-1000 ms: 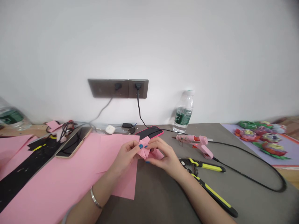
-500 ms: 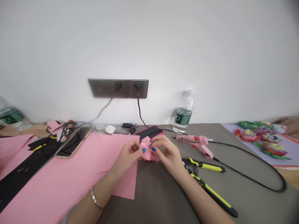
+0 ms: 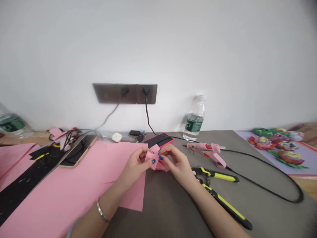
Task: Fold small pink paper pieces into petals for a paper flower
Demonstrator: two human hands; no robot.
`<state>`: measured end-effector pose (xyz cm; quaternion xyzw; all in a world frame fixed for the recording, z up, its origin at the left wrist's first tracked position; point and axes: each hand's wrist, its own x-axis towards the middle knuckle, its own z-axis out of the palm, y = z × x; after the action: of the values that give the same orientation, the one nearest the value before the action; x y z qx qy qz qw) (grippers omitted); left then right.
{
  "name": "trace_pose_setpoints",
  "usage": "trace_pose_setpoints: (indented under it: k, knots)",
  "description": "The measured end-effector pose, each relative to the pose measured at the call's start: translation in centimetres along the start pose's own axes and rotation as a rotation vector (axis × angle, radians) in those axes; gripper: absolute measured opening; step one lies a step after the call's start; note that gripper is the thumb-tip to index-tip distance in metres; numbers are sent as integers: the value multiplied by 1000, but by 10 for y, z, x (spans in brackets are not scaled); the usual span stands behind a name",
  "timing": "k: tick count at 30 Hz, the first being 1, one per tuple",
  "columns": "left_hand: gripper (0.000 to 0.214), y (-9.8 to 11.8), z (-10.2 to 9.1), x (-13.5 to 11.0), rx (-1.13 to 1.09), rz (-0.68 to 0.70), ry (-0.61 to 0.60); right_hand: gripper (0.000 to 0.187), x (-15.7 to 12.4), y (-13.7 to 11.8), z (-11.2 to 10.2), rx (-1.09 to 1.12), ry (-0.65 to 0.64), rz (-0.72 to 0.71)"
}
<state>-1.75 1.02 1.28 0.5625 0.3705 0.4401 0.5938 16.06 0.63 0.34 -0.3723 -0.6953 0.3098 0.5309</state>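
Observation:
A small folded pink paper piece [image 3: 156,164] is held up over the grey table mat between both hands. My left hand [image 3: 137,162] pinches its left side between thumb and fingers. On the other side, my right hand [image 3: 177,162] grips a fold near the middle, thumb against fingertips. The fingers hide part of the folds. Large pink paper sheets [image 3: 81,185] lie under and beside my left forearm. Just behind the hands is a phone with a pink edge [image 3: 158,141].
Right of my hands lie a pink glue gun [image 3: 205,148] with a black cord and yellow-black pliers [image 3: 220,201]. A water bottle [image 3: 194,119] stands by the wall. Colourful flower-like pieces [image 3: 279,145] sit far right; another phone [image 3: 78,150] lies at left.
My fingers have shifted slightly on the pink paper piece, and its left part is turned and folded differently. The other things on the table stay where they were.

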Motion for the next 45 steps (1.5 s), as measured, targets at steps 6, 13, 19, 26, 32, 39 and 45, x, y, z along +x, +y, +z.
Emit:
trace_pose_setpoints:
  k: [6,13,19,26,32,39,45]
  knots:
    - [27,-1,-12,4,77,-36,140,16,7,6,-22,-261,-65,57]
    - [32,6,-35,8,299,-65,212,31,5,-2,-33,-312,-296,155]
    - [17,2,-29,3,588,7,40,20,2,5,-23,-256,-293,198]
    - [25,6,-26,2,758,210,107,15,6,8,-17,13,-174,301]
    - [53,12,-10,-9,592,190,42,13,3,-6,-6,89,-45,203]
    - [27,11,-2,-7,277,-45,37,8,-2,-17,-3,-72,-74,-25]
    - [24,7,-12,-1,69,-87,79,22,2,-29,-24,-255,-272,-207]
